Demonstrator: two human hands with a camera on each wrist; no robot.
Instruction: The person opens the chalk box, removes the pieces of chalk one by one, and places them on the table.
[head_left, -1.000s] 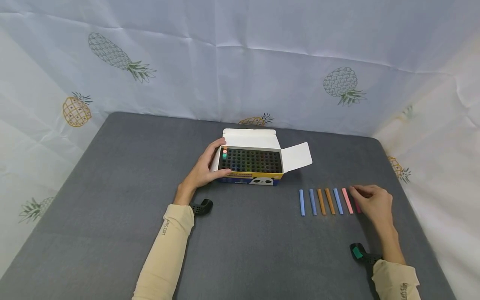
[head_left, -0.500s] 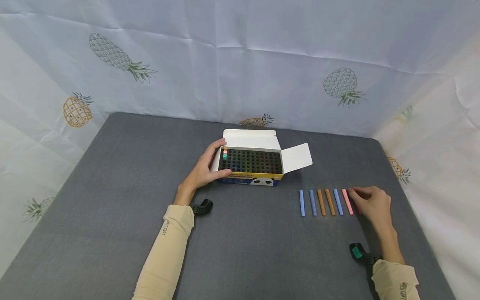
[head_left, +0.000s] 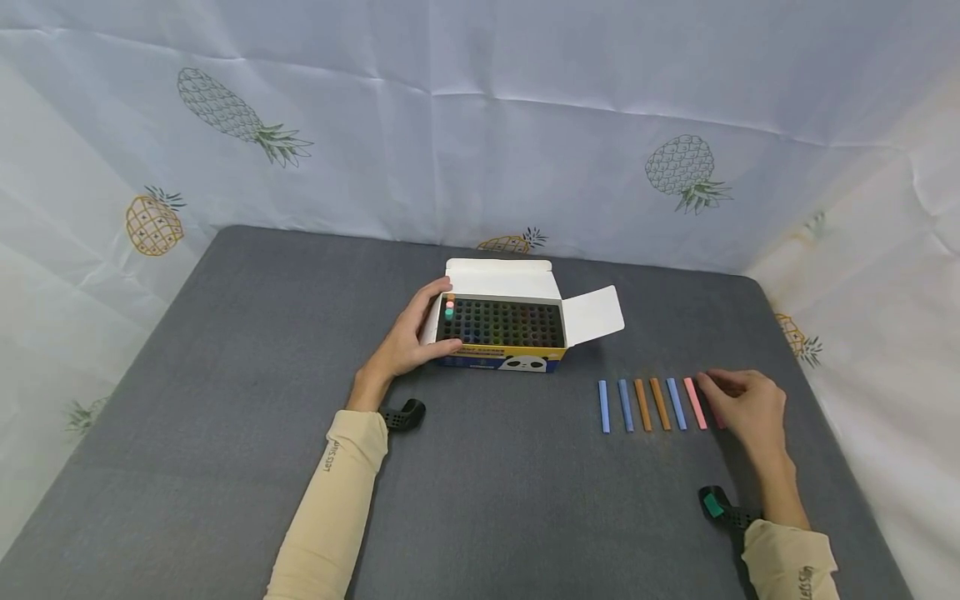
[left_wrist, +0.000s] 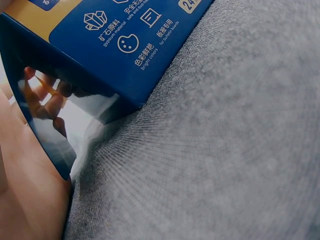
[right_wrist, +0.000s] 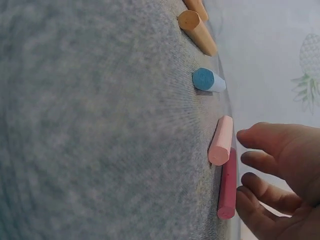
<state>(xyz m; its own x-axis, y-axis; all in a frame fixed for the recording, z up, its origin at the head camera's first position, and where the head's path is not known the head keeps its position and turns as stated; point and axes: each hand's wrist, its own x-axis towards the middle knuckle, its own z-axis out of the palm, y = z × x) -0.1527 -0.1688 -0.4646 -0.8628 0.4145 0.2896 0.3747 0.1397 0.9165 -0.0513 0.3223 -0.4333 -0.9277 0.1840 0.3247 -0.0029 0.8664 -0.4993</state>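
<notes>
Background: a pale cloth (head_left: 525, 167) printed with pineapples (head_left: 680, 165) hangs behind a dark grey bench (head_left: 225, 375), on which stands the landmark, a blue-and-yellow box (head_left: 480, 352). A white lid flap (head_left: 502, 277) rises at the back of the box, and a white side flap (head_left: 593, 315) extends from its right end. Its dark holder (head_left: 506, 323) shows rows of holes; orange, pink and green chalk ends (head_left: 449, 306) stand at the box's back left corner.

Labels: the blue face in the left wrist view reads "gypsum material", "bright colors" and "for bulletin boards", each beneath Chinese characters and beside an icon; "24" is cut off at the edge. The front bears a panda face (head_left: 523, 362); lettering above it is too small to read. Print on the left sleeve (head_left: 322, 508), nearer the wearer than the box, begins "Lets".

Hands: the left hand (head_left: 405, 337) has its grip clasped about the box's left end, thumb at the front rim. Seven chalk sticks (head_left: 660, 403) lie in a row, right of the box and nearer the wearer. The right hand (head_left: 750, 408) is at the row's end farthest from the box, fingers bent just beside the dark red stick (right_wrist: 227, 187); whether its grip pinches that stick cannot be told.
</notes>
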